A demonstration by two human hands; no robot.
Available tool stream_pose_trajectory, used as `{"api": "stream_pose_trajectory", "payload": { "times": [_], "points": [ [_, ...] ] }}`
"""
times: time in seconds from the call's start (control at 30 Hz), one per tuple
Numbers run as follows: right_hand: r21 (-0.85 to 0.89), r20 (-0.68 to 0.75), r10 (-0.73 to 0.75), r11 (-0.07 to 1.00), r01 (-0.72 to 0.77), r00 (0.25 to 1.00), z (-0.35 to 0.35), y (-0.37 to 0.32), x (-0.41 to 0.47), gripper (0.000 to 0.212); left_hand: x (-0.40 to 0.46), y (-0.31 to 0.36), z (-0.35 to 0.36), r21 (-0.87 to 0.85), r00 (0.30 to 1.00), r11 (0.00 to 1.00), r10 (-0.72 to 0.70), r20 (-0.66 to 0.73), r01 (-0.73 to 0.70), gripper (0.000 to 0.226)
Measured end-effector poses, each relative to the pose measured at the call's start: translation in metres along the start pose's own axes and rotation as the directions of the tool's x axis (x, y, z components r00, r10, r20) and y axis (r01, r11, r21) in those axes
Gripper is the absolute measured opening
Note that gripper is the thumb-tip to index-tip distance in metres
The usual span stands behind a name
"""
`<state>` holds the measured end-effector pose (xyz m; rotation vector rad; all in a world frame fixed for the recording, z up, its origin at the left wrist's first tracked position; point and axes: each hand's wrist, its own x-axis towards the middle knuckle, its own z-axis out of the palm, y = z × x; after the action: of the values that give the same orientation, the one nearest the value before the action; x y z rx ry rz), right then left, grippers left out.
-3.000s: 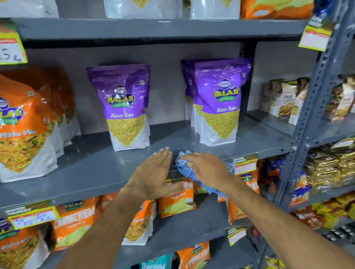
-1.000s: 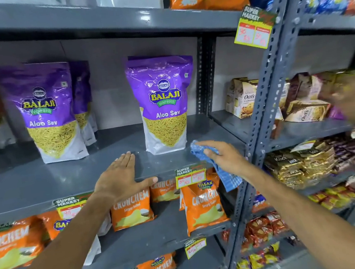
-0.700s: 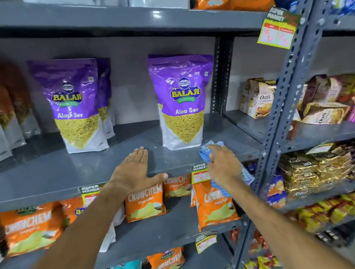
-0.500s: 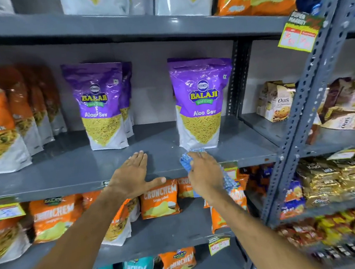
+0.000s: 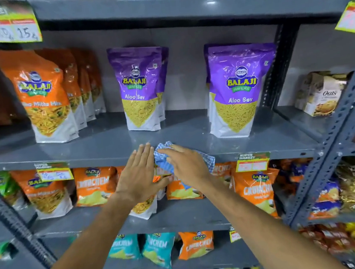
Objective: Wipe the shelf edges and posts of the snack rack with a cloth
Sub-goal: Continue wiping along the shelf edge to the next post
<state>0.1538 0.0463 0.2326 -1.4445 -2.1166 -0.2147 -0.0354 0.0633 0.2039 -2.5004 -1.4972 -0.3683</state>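
The right hand has slid the cloth left along the shelf edge, pressing it flat-palmed beside the open, splayed left hand.

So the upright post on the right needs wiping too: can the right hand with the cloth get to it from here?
Probably yes. The right hand presses the blue checked cloth on the grey shelf edge, and nothing blocks the way to the perforated grey post.

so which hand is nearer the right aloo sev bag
Right. The right hand presses the cloth on the shelf edge left of and below that bag; the left hand lies flat farther left.
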Motion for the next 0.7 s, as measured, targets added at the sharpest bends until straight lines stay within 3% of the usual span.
{"api": "stream_pose_trajectory", "payload": {
  "times": [0.1,0.17,0.27,0.4,0.7],
  "points": [
    [0.007,-0.044,-0.116,0.993,0.117,0.992,0.011,0.008,-0.029,0.050,-0.031,0.009,0.021,-0.016,0.988,1.000,0.023,-0.153,-0.026,0.105],
    [-0.001,-0.006,-0.149,0.989,0.149,0.989,0.022,0.017,-0.052,0.059,-0.051,0.016,0.039,-0.016,0.986,0.996,0.079,-0.150,-0.082,0.101],
    [0.013,0.140,-0.102,0.995,0.101,0.985,0.045,0.034,-0.086,0.061,-0.074,0.028,0.073,-0.010,0.986,0.987,0.163,-0.036,-0.163,0.099],
    [0.007,0.315,0.023,1.000,-0.026,0.949,0.078,0.068,-0.118,0.050,-0.083,0.041,0.122,-0.050,0.988,0.993,0.110,0.111,-0.105,0.098],
    [-0.009,0.510,0.162,0.983,-0.183,0.844,0.185,0.162,-0.148,0.047,-0.057,0.055,0.249,-0.128,0.930,0.992,0.052,0.363,-0.005,0.100]
  ]
}}
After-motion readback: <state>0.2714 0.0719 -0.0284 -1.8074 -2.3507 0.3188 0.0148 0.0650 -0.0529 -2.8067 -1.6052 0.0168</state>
